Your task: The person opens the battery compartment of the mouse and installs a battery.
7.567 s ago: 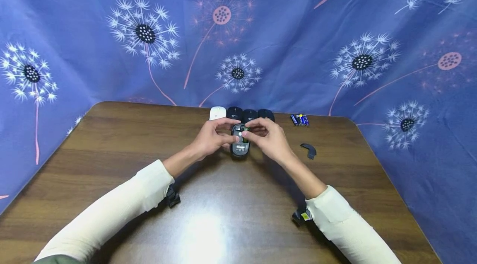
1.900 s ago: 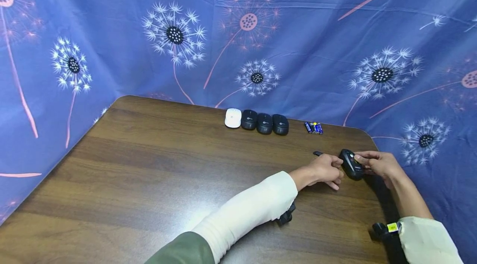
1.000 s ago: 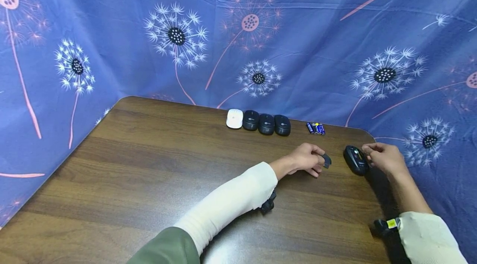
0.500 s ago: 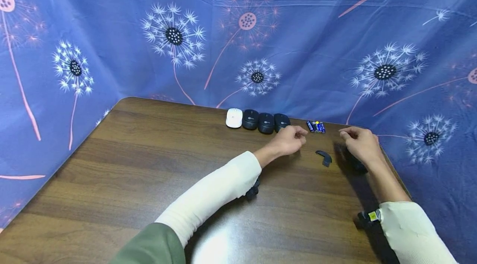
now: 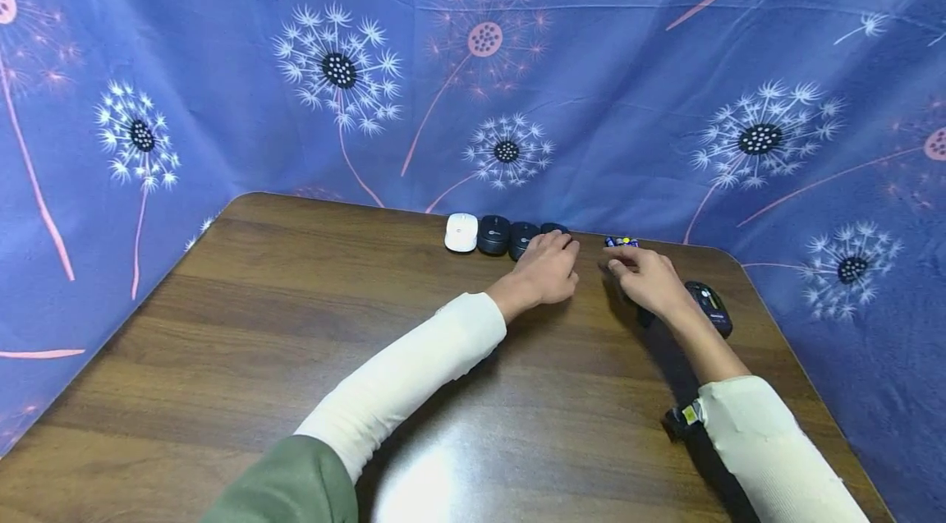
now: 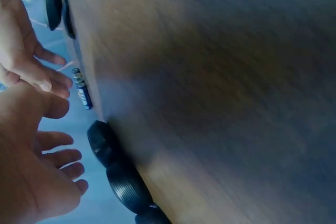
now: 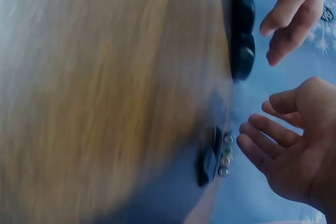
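Observation:
My left hand point(image 5: 547, 268) is over the table just in front of the right end of a row of computer mice. Its fingers are relaxed and hold nothing; in the left wrist view they hang above the tabletop. The rightmost black mouse point(image 5: 554, 227) is partly hidden behind them. My right hand point(image 5: 650, 283), also holding nothing, hovers in front of several blue batteries point(image 5: 619, 242), its fingers loosely bent. Right of its wrist an upturned black mouse point(image 5: 711, 308) lies with its battery bay uncovered. A dark curved cover point(image 5: 645, 317) is mostly hidden under this hand.
A white mouse point(image 5: 461, 233) stands at the row's left end, beside two black mice point(image 5: 493, 235) near the table's back edge. Patterned blue cloth point(image 5: 488, 96) hangs behind the table point(image 5: 296, 301). A black wrist camera point(image 5: 676, 423) sits below the right sleeve.
Both hands held the upturned mouse earlier; it now lies at the table's right. Left hand touched the cover, then moved left to the mice; right hand let go and came left.

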